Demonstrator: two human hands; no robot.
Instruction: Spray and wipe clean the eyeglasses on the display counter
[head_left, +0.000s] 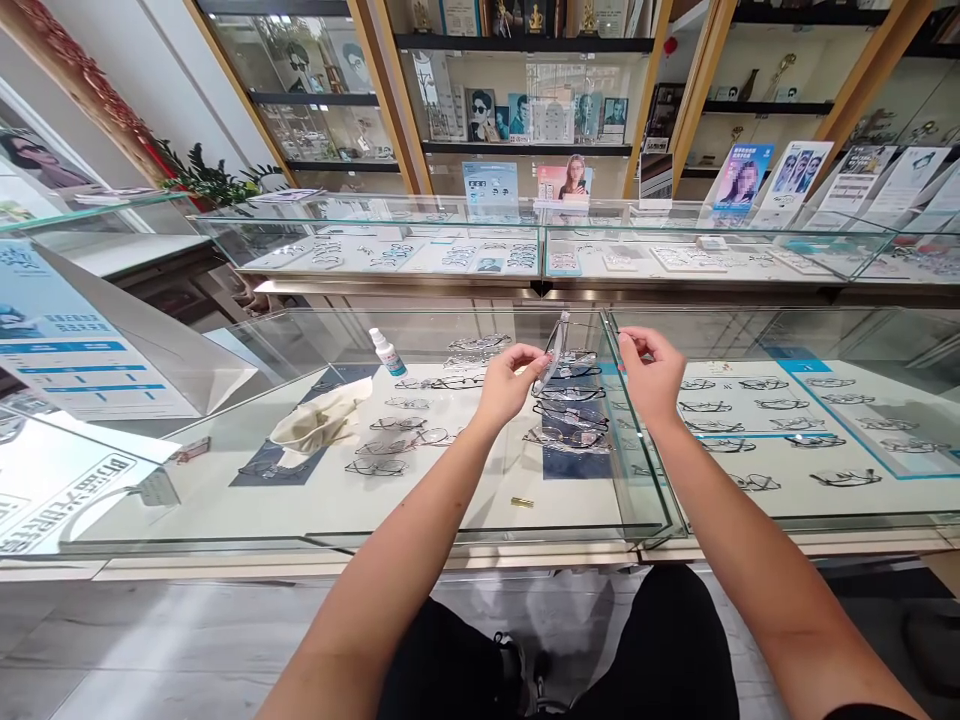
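A pair of eyeglasses point(556, 354) is held up above the glass counter, its lenses seen nearly edge-on. My left hand point(514, 378) pinches the rim at the left side between thumb and fingers. From the frame a thin temple arm runs to the right, and my right hand point(654, 368) is closed at its far end. On the counter to the left stand a small white spray bottle point(388, 355) with a blue label and a crumpled cream cloth point(319, 425). A small gold-coloured piece point(523, 502) lies nearer to me.
Inside the glass display counter point(465, 520) lie rows of eyeglass frames point(574, 412). A large sign point(82, 350) stands at the left. Behind runs a second glass showcase point(420, 255), with shelves point(525, 42) and small posters point(490, 190) beyond.
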